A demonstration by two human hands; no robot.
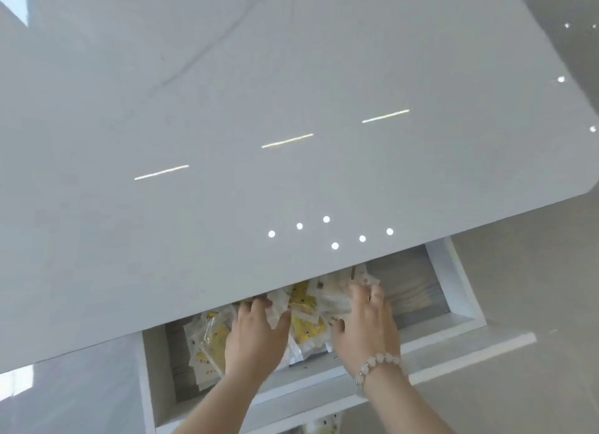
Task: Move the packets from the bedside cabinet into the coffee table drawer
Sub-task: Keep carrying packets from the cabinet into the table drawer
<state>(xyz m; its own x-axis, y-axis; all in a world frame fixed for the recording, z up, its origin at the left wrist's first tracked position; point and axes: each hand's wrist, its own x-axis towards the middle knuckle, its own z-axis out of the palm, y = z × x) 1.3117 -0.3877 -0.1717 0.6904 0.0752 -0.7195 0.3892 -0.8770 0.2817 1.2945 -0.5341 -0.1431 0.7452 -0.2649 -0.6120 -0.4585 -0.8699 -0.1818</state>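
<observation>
- Right now the fingers (259, 307) of the left hand (256, 339) are spread and curl over the heap of packets (304, 320), thumb out toward 3 o'clock and pressed into a wrapper; they look to be pushing or gathering, not pinching one piece.
- The right hand (366, 330) lies at 3 o'clock of the left, fingers slightly apart and flat on the heap, with a bead bracelet (379, 365) at the wrist.
- The packets, yellow and clear, lie piled in the open drawer (453, 307), mostly in its middle and toward 9 o'clock; the floor at 3 o'clock is bare.
- Judging by this, much of the transfer is done, and the hands seem to be settling the load; the drawer is still open.
- The tabletop (227, 125) covers the drawer's far part, so packets there are hidden.
- No cabinet shows, so what remains cannot be told.
- Something spotted at 6 o'clock, under the drawer front, is cut off and unclear.
</observation>
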